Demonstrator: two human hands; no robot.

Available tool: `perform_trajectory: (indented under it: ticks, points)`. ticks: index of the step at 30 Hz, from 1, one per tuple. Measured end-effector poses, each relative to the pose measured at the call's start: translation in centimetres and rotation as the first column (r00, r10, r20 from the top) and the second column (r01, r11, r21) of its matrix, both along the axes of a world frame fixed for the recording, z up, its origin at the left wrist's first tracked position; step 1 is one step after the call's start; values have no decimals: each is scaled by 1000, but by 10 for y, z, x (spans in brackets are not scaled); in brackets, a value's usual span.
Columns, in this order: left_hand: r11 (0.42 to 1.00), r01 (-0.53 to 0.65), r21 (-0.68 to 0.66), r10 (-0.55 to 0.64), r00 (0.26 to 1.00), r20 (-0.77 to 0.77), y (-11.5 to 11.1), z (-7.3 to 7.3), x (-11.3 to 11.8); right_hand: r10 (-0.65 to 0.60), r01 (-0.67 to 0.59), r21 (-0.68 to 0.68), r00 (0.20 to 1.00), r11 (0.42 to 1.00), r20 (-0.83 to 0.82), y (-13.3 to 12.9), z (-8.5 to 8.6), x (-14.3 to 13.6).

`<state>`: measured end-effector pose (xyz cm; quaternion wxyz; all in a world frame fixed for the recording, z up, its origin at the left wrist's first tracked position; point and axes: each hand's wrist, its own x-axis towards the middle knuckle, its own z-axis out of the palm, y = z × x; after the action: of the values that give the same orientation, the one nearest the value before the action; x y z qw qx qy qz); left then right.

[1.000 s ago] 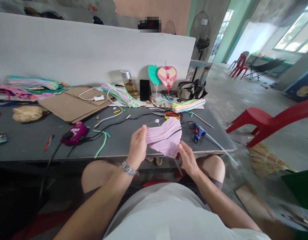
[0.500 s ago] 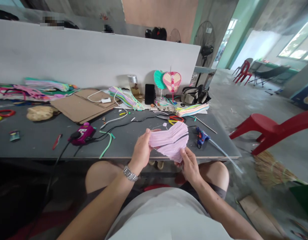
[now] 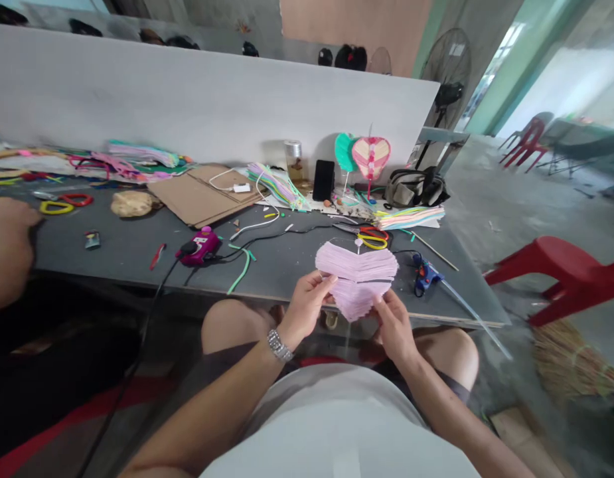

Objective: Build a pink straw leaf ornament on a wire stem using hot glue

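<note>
A pale pink heart-shaped hand fan (image 3: 356,265), made of layered strips, is held over the table's front edge. Its point faces my body, and a dark gap crosses its right half. My left hand (image 3: 307,302) pinches its lower left side, and my right hand (image 3: 391,318) grips its lower right side. Beyond its top edge show a small pale round piece (image 3: 358,243) and scissors (image 3: 371,237) with orange and yellow handles. To the right of the fan lies a blue glue gun (image 3: 426,273) with a long clear glue stick.
A purple power socket (image 3: 200,247) with black cords sits to the left. Behind stand a phone (image 3: 323,180), a jar (image 3: 294,162) and two small finished fans (image 3: 371,159). Strip bundles (image 3: 411,217) lie nearby. Another person's arm (image 3: 8,252) reaches in at far left.
The fan has turned more squarely toward me, and my left hand has slid from its upper left edge to its lower left side. The view has swung left, bringing another person's arm in.
</note>
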<state>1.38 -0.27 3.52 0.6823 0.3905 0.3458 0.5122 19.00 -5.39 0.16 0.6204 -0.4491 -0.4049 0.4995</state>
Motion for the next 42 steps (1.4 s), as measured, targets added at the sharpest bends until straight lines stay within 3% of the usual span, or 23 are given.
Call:
perform_trajectory:
  ticks: [5,11,17,24,35,42]
  points:
    - [999,32,4,-32,996,-82,1,-4,-7,-98,99,80,995,992,-28,20,12,6]
    - [999,11,-32,-9,998,56,2,2,10,-98,100,20,989,995,-107,31,12,-8]
    - [996,-73,-49,74,997,31,3,-4,12,-51,54,14,990,998,-132,28,8,-7]
    - [995,75,-69,-68,993,92,-4,-4,10,-30,33,28,994,999,-107,25,10,-10]
    - [997,-61,-56,62,998,17,-8,-3,13,-18,14,-51,997,999,-80,20,13,-16]
    - [998,-27,-51,30,998,48,-10,-4,9,-21,18,-39,995,999,-97,21,16,-20]
